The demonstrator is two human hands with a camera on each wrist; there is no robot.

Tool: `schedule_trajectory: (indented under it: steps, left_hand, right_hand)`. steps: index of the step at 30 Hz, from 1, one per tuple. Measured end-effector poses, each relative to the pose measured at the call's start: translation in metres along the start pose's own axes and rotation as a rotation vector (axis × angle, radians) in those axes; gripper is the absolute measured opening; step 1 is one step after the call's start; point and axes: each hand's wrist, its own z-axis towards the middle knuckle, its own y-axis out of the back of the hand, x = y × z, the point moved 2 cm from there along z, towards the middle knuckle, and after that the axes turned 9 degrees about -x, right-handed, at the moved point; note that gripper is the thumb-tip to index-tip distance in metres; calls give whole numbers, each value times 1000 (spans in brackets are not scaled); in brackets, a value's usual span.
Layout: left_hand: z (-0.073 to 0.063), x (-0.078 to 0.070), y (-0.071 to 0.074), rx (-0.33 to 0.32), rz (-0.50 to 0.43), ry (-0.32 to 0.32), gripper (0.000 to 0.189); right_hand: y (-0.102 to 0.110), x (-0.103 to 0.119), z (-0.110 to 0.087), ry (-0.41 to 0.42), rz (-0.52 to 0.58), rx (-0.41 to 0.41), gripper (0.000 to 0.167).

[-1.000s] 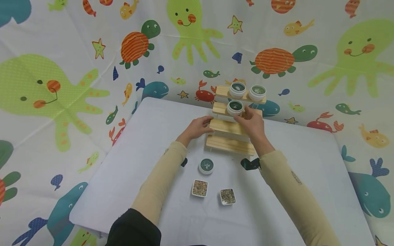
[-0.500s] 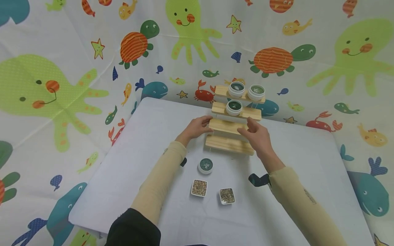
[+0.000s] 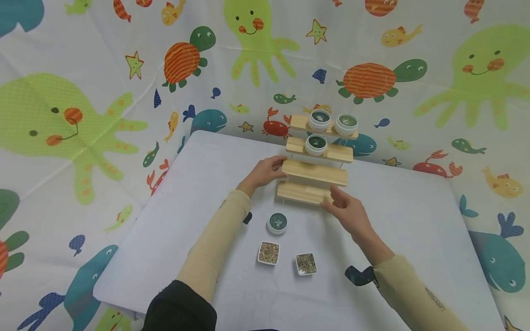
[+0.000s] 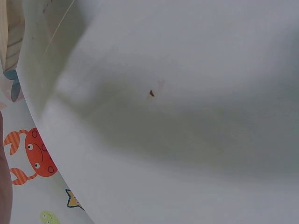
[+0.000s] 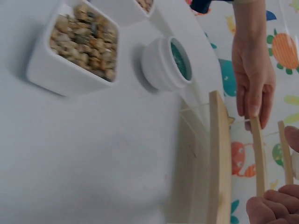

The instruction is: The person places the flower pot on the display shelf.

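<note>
One round pot (image 3: 277,223) sits on the table (image 3: 215,165), left of and closer to you than your right hand (image 3: 349,214), whose loosely bent fingers hold nothing; your left hand (image 3: 265,172) pinches the wooden rack (image 3: 314,172) at its left end.

White tbl (image 3: 203,184) w/ 4-tier wooden rack (image 3: 314,172), 1 rnd tub (image 5: 156,65) & 2 sq gravel pots (image 5: 67,80) (image 5: 122,11) on it

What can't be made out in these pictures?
Head: right end of the bottom wooden shelf, hidden behind the right hand.
Head: right sleeve lettering, too small.
Left wrist: left hand, mostly cut off by left edge.
Right wrist: one gravel bowl, mostly cut off by top edge.
</note>
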Motion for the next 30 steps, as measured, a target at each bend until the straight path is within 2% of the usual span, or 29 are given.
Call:
schedule_trajectory:
  steps: [7,18,23,30]
  left_hand:
    - [0,-1,-1,0,-14,5,63]
    - [-2,-1,0,-8,-30,6,64]
    - [-1,0,-1,-5,-26,7,63]
    - [-3,-3,0,-15,-26,6,64]
  right_hand:
    - [-4,-12,-22,-9,-7,40,89]
    - [-11,-28,-47,-17,-39,73,82]
    - [-15,-33,-55,0,-45,112,77]
    - [-28,-43,-67,-27,-19,170,73]
